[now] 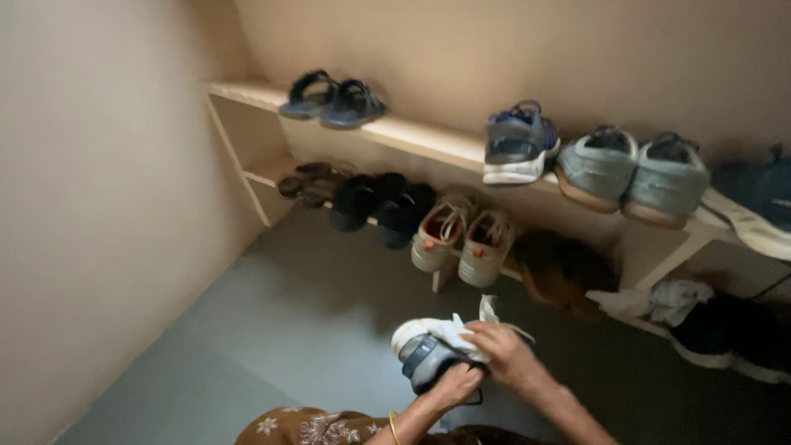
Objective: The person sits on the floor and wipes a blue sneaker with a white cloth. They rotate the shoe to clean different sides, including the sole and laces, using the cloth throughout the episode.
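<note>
Gripping from below, the left hand [456, 385] is closed around a blue and white shoe [427, 354], which is held low above the grey floor [272, 330]. A white cloth [457, 331] is pressed onto the shoe's top by the closed right hand [504, 353]. Beyond both hands, pairs of shoes are lined on a wooden rack [428, 138].

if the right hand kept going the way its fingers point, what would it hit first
The right hand points left across the blue and white shoe, pressing a white cloth on it. It already meets cloth and shoe; beyond their toe only grey floor shows, though depth is unclear.
</note>
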